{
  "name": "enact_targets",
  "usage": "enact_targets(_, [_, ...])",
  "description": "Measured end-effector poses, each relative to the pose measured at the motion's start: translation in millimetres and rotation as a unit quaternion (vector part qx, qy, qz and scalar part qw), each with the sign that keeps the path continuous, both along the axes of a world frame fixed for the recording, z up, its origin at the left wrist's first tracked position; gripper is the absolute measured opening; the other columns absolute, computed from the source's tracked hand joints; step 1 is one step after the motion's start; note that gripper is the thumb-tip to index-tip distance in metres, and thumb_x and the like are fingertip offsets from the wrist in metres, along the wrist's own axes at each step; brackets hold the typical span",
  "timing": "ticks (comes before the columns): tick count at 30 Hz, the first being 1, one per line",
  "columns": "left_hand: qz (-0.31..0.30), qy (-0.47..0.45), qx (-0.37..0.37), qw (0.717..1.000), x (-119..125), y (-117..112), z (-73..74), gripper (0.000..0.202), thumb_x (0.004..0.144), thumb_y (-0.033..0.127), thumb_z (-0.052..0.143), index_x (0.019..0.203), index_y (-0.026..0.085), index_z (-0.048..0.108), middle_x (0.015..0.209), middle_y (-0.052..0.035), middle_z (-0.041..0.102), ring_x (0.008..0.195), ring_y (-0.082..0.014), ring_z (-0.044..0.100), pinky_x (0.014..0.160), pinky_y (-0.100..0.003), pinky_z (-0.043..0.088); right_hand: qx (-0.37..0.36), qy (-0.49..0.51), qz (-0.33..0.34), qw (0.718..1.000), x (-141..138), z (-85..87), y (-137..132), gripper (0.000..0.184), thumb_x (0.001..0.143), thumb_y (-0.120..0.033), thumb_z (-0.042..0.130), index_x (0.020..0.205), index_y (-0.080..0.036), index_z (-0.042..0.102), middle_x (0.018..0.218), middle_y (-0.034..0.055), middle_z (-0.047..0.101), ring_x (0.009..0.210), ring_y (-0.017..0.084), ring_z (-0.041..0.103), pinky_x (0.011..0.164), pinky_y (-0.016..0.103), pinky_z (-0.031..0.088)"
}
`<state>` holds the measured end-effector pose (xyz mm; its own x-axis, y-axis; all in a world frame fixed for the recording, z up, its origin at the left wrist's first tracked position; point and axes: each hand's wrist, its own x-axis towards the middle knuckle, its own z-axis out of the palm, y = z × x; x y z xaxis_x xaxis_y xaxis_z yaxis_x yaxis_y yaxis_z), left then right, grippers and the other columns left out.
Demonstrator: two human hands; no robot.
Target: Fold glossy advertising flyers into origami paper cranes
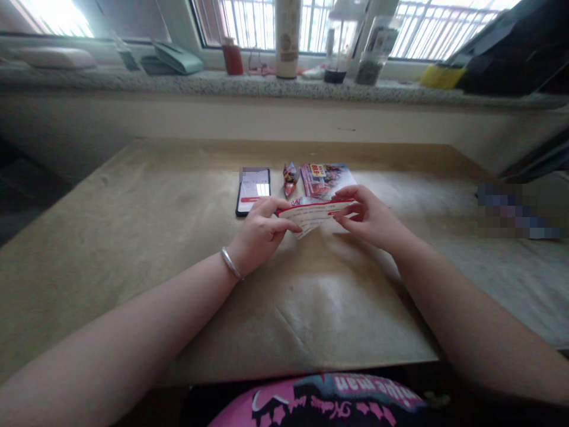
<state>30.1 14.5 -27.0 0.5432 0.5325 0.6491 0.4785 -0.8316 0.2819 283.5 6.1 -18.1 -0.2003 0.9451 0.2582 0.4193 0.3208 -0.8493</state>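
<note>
Both my hands hold one folded sheet of printed paper [316, 216], white with red marks, just above the table's middle. My left hand [261, 234], with a silver bangle at the wrist, pinches the sheet's left end with closed fingers. My right hand [370, 217] pinches its right end. Behind the sheet lie a stack of colourful leaflets [326, 178], a small folded paper figure [290, 178] and a phone [253, 190] with its screen lit.
A brown paper sheet [133, 249] covers the table. The stone windowsill [267, 86] behind carries a red cup [232, 58], a tall bottle [287, 38], clear containers and a yellow object. A dark object fills the far right corner.
</note>
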Motion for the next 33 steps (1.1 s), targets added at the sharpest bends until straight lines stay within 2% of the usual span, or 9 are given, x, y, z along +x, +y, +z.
enact_targets(4, [0.003, 0.039, 0.009, 0.999, 1, -1, 0.3, 0.028, 0.082, 0.004, 0.050, 0.084, 0.021, 0.071, 0.107, -0.0063, 0.058, 0.100, -0.0187, 0.054, 0.091, -0.040, 0.047, -0.002, -0.020, 0.058, 0.998, -2, 1.7, -2, 0.029, 0.075, -0.023, 0.063, 0.101, -0.024, 0.052, 0.115, 0.0051, 0.057, 0.086, 0.016, 0.064, 0.065, 0.029, 0.057])
enact_targets(10, [-0.029, 0.078, 0.001, 0.997, 3, -6, 4.1, 0.031, 0.078, 0.002, 0.049, 0.088, 0.022, 0.070, 0.117, -0.0069, 0.056, 0.113, -0.0218, 0.048, 0.102, -0.044, 0.040, 0.109, -0.109, 0.030, 0.988, -3, 7.1, -3, 0.005, 0.077, -0.020, 0.060, 0.080, -0.021, 0.056, 0.112, 0.0079, 0.059, 0.094, 0.019, 0.062, 0.069, 0.033, 0.058])
enact_targets(13, [-0.042, 0.082, -0.007, 0.996, 4, -6, 6.6, 0.022, 0.078, 0.005, 0.051, 0.077, 0.020, 0.068, 0.121, -0.0058, 0.056, 0.118, -0.0233, 0.045, 0.104, -0.045, 0.037, 0.129, -0.146, 0.030, 0.980, 2, 8.3, -4, 0.004, 0.076, -0.018, 0.059, 0.073, -0.020, 0.057, 0.116, 0.0094, 0.058, 0.095, 0.020, 0.062, 0.075, 0.035, 0.058])
enact_targets(15, [-0.046, 0.072, -0.004, 0.996, 3, -7, 8.4, 0.020, 0.079, 0.007, 0.052, 0.070, 0.019, 0.064, 0.118, -0.0048, 0.059, 0.120, -0.0234, 0.045, 0.104, -0.045, 0.037, 0.146, -0.180, 0.040, 0.972, 6, 7.3, -2, 0.005, 0.076, -0.019, 0.060, 0.072, -0.020, 0.058, 0.116, 0.0091, 0.058, 0.097, 0.021, 0.062, 0.079, 0.037, 0.056])
enact_targets(17, [-0.043, 0.056, 0.000, 0.998, 3, -8, 9.8, 0.018, 0.079, 0.006, 0.050, 0.070, 0.019, 0.060, 0.112, -0.0033, 0.064, 0.119, -0.0219, 0.047, 0.103, -0.043, 0.039, 0.156, -0.209, 0.055, 0.964, 9, 5.3, -1, 0.004, 0.076, -0.019, 0.060, 0.072, -0.020, 0.059, 0.115, 0.0082, 0.060, 0.097, 0.021, 0.062, 0.081, 0.038, 0.055])
enact_targets(21, [-0.025, 0.040, -0.011, 0.999, 4, -12, 10.9, 0.012, 0.081, 0.010, 0.050, 0.088, 0.019, 0.055, 0.110, -0.0027, 0.067, 0.109, -0.0173, 0.057, 0.108, -0.045, 0.033, 0.163, -0.229, 0.073, 0.957, 12, 2.1, 2, 0.007, 0.076, -0.018, 0.059, 0.070, -0.021, 0.059, 0.114, 0.0069, 0.061, 0.097, 0.021, 0.063, 0.086, 0.039, 0.053])
enact_targets(26, [-0.032, 0.139, 0.013, 0.990, 7, -16, 9.4, 0.037, 0.082, 0.023, 0.057, 0.118, 0.019, 0.052, 0.116, -0.0036, 0.065, 0.112, -0.0189, 0.057, 0.115, -0.046, 0.023, 0.170, -0.239, 0.087, 0.952, 12, -0.8, 4, 0.008, 0.075, -0.016, 0.059, 0.070, -0.022, 0.059, 0.117, 0.0084, 0.060, 0.103, 0.022, 0.062, 0.090, 0.040, 0.051])
enact_targets(29, [-0.018, 0.196, 0.049, 0.979, 9, -18, 7.7, 0.042, 0.083, 0.021, 0.053, 0.125, 0.020, 0.051, 0.115, -0.0034, 0.066, 0.114, -0.0203, 0.056, 0.116, -0.047, 0.019, 0.170, -0.251, 0.102, 0.947, 14, -4.8, 8, 0.006, 0.074, -0.016, 0.060, 0.072, -0.021, 0.060, 0.119, 0.0084, 0.060, 0.105, 0.022, 0.061, 0.091, 0.040, 0.050])
enact_targets(33, [0.005, 0.213, 0.114, 0.970, 12, -20, 4.4, 0.035, 0.087, 0.020, 0.048, 0.122, 0.020, 0.054, 0.117, -0.0022, 0.066, 0.121, -0.0203, 0.051, 0.116, -0.044, 0.023, 0.171, -0.263, 0.114, 0.943, 16, -7.9, 11, 0.008, 0.074, -0.015, 0.058, 0.075, -0.021, 0.063, 0.115, 0.0086, 0.063, 0.102, 0.021, 0.062, 0.089, 0.038, 0.050])
